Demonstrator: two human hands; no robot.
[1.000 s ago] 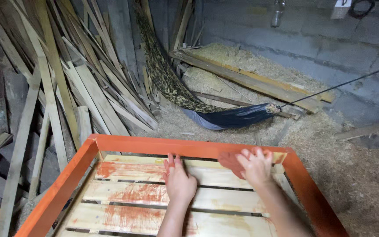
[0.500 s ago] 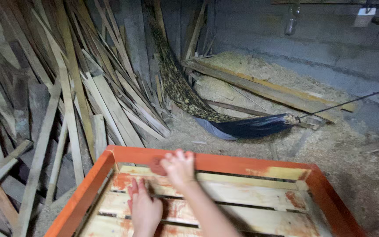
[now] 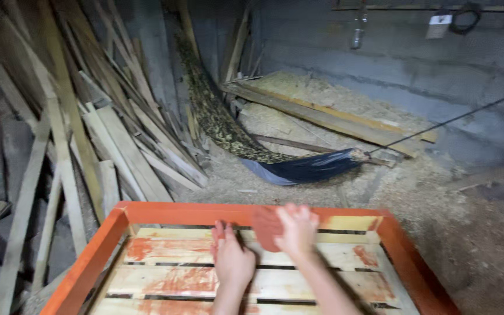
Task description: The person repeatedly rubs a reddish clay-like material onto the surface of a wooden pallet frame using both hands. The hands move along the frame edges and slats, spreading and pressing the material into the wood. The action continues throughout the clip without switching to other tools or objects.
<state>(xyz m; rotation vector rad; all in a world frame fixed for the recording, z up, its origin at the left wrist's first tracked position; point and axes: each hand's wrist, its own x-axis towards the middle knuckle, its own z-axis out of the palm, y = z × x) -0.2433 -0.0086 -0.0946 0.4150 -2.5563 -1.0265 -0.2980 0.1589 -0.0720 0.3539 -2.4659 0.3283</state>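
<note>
Two hands [image 3: 263, 248] on flat slatted frame [image 3: 147, 213]

Orange-framed wooden pallet [image 3: 97, 256] with pale slats smeared red, left hand [image 3: 231, 262] flat on a slat, right hand [image 3: 297, 228] pressing a reddish round pad [image 3: 265, 227] near the far rail, sawdust-strewn floor [image 3: 438, 198] around

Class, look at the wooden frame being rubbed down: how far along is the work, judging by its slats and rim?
Done: the slats show mostly bare wood, with only orange patches left. In hand: the right hand presses a reddish pad by the far slat, and the left hand lies flat on the slats. Left: the patches on the slats, while the rim is fully orange.
</note>
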